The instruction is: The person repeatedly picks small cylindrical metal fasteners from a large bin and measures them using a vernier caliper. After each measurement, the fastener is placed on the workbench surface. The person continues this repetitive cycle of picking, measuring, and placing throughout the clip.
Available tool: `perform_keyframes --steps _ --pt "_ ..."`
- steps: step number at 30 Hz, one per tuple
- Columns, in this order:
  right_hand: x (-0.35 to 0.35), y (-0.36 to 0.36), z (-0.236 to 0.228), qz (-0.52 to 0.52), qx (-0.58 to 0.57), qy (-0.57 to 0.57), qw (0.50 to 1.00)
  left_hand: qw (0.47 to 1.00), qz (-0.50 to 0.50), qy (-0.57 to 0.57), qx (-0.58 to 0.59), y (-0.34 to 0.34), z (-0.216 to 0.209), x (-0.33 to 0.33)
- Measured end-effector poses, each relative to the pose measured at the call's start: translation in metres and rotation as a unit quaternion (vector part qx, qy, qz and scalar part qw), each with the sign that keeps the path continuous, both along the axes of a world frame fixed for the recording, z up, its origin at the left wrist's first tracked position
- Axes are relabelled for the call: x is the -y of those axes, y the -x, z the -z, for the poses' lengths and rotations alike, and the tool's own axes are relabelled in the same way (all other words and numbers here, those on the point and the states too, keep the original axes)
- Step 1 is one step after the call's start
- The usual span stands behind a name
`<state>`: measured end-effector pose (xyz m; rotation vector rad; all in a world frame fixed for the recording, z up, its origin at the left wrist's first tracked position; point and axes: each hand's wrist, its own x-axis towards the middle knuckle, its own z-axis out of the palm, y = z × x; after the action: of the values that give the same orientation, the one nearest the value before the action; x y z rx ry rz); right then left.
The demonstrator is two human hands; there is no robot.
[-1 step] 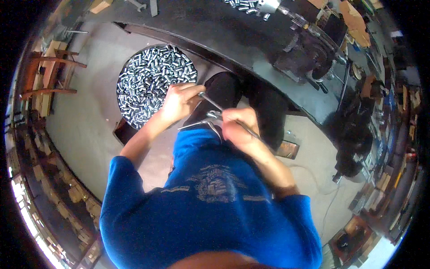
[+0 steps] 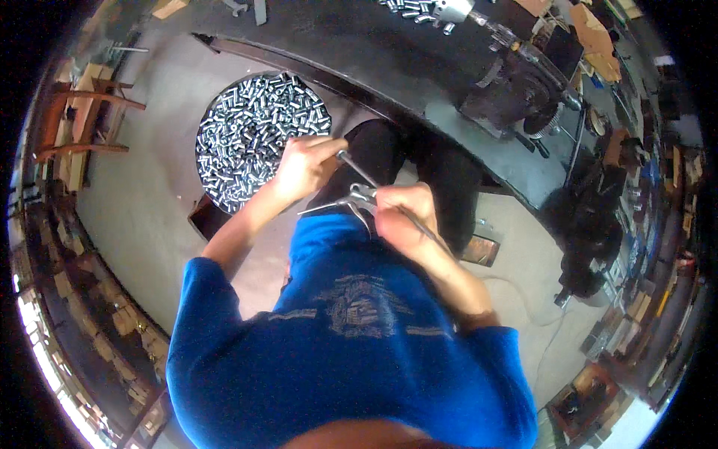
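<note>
My left hand (image 2: 305, 166) is closed, its thumb and fingers pinched at the upper end of a thin metal rod (image 2: 363, 172). A small round metal piece (image 2: 342, 155) shows at that end, beside the fingertips. My right hand (image 2: 404, 213) is wrapped round the rod lower down, and the rod's other end runs out past the wrist. Just left of the right fist, a plier-like metal tool (image 2: 351, 200) with a thin straight arm lies over my lap; whether the hand touches it I cannot tell. Left of my knee stands a round tub heaped with short shiny metal sleeves (image 2: 254, 127).
Across the front runs a dark workbench (image 2: 359, 56) with a chucked machine (image 2: 508, 93) and loose sleeves (image 2: 410, 9) on it. A wooden stool (image 2: 90, 123) stands at far left. A small rectangular tray (image 2: 480, 250) lies on the floor right of my legs.
Both hands and the rod have shifted very slightly to the right. The grips look the same.
</note>
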<state>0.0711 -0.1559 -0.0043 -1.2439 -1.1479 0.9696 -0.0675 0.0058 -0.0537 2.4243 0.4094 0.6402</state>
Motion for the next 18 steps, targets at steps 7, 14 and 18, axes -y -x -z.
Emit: perform_keyframes --steps 7,14,18 --pt "0.021 -0.007 -0.010 -0.007 0.045 -0.011 0.999 1.000 0.001 0.003 -0.001 -0.007 0.011 -0.003" --pt "0.020 -0.006 -0.005 -0.003 0.021 0.008 1.000 0.999 0.041 -0.008 -0.003 -0.007 0.007 0.000" --pt "0.007 -0.003 0.006 0.023 0.016 0.008 1.000 1.000 -0.001 0.016 0.009 -0.008 0.013 0.002"
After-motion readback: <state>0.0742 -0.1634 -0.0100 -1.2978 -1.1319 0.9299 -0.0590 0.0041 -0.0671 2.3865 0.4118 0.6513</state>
